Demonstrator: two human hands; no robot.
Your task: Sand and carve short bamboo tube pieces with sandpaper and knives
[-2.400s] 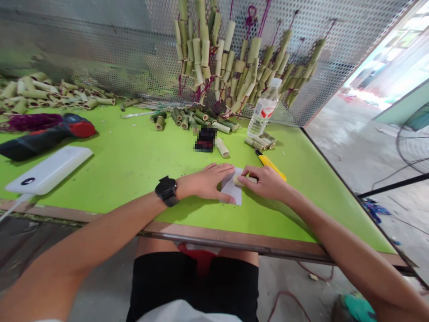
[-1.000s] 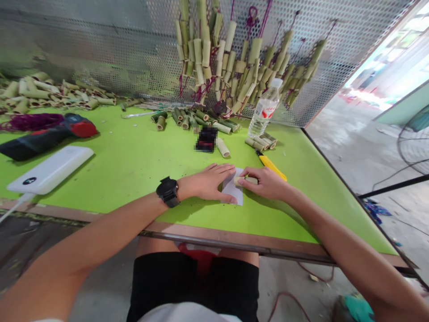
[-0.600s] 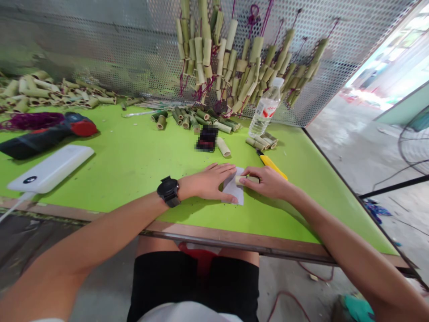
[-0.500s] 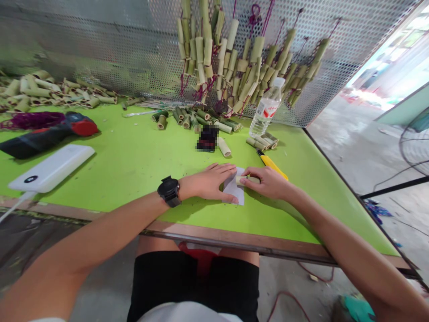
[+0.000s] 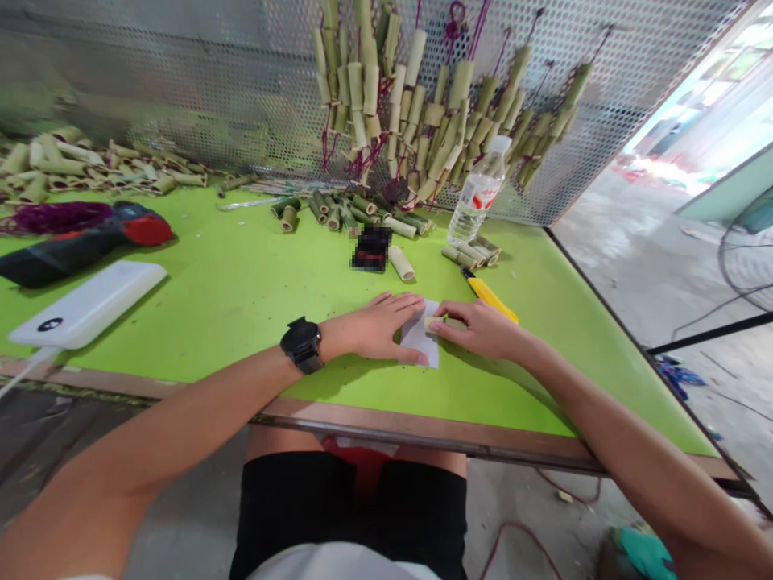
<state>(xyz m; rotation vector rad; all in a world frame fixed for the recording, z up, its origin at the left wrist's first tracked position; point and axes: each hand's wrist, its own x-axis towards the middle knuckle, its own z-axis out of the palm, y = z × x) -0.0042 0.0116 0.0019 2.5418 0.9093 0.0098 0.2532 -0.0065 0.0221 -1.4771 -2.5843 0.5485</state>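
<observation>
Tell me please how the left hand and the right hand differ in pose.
The left hand lies flat and open; the right hand is curled. The left hand rests on the white paper, while the right hand holds a bamboo piece. Both are bare and low over the green table.

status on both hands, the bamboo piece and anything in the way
Left hand flat on white sheet. Right hand gripping bamboo piece, one end over the sheet. Yellow cutter close by right hand, not blocking.

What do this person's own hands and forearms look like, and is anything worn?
Both forearms show no sleeves. The left hand is ungloved, with a black, round-faced watch at its wrist. The right hand is ungloved too, with no watch.
</observation>
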